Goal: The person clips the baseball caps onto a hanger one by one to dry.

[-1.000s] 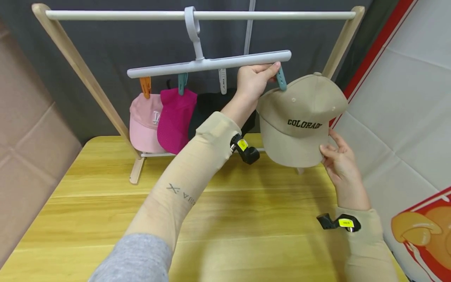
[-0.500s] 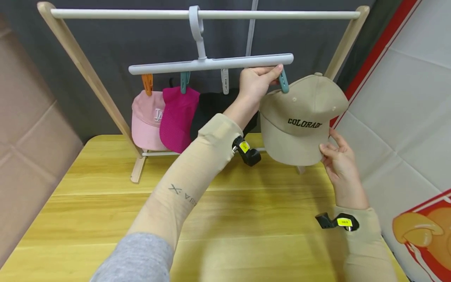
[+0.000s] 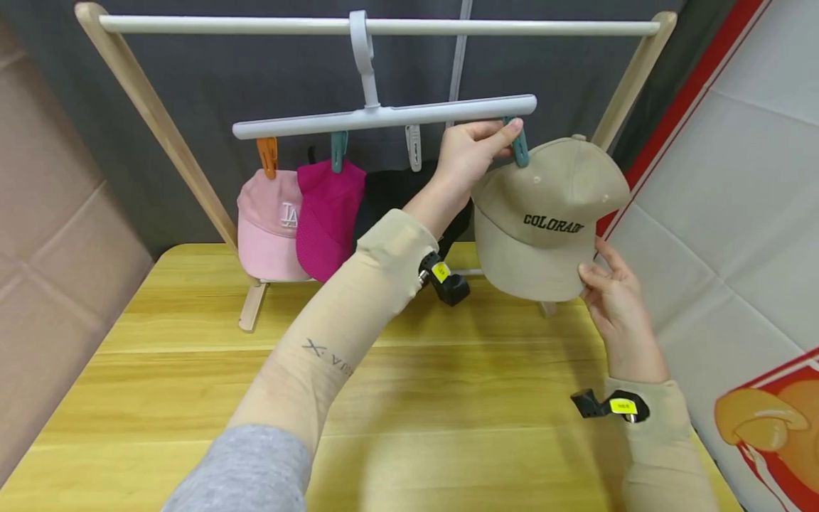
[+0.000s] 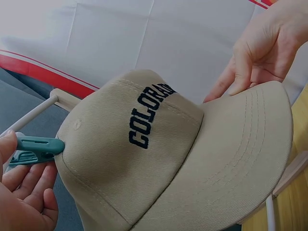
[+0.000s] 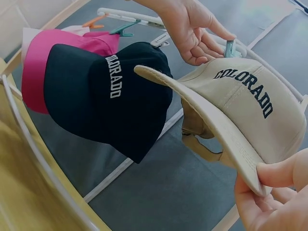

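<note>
My left hand (image 3: 466, 158) pinches a teal clothes clip (image 3: 520, 148) at the right end of a white hanger (image 3: 441, 112). In the left wrist view, the thumb is on one handle of the clip (image 4: 41, 144) and fingers are under the other. The clip's tip meets the crown of a beige baseball cap (image 3: 550, 192) lettered COLORADO. With thumb and fingers, my right hand (image 3: 617, 306) holds that cap by the side of its brim; the right wrist view shows the thumb on top of the brim (image 5: 226, 130). The cap hangs tilted, brim down and toward me.
A pale pink cap (image 3: 271, 227), a magenta cap (image 3: 329, 220) and a black cap (image 5: 91, 91) hang from orange (image 3: 267, 156), teal and grey clips. The hanger hooks on the white rail (image 3: 224, 25) of a wooden-legged rack. Below lies a wooden table (image 3: 409, 398).
The hanger's right end dips, then rises slightly. My left thumb sits a little lower on the teal clip, whose top now shows above it. My right hand keeps holding the brim.
</note>
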A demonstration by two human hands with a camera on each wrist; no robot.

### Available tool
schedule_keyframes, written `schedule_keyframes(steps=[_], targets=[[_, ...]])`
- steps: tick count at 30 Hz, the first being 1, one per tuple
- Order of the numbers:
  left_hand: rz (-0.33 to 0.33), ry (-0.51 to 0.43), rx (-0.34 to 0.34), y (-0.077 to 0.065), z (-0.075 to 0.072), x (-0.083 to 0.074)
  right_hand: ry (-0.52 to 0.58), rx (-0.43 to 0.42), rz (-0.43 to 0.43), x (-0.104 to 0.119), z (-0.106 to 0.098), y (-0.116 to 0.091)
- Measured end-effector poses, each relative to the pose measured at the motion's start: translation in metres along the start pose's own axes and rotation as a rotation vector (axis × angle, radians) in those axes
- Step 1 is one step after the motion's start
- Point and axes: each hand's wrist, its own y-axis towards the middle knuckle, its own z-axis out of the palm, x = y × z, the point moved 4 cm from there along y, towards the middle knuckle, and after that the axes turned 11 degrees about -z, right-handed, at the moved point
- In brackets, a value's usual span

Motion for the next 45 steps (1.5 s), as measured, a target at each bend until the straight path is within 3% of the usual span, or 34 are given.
schedule_keyframes(steps=[6, 17, 26, 45], targets=[[-0.008, 0.017, 0.004, 0.0, -0.003, 0.002, 0.004, 0.035, 0.016, -0.004, -0.002, 0.001], [0.076, 0.042, 0.017, 0.002, -0.008, 0.014, -0.048, 0.05, 0.096, -0.016, -0.004, 0.002], [0.098, 0.089, 0.019, 0.001, -0.017, 0.023, -0.088, 0.148, 0.151, -0.029, -0.003, 0.002], [0.139, 0.175, -0.054, -0.003, -0.039, 0.037, -0.036, 0.158, 0.139, -0.03, -0.013, 0.003]])
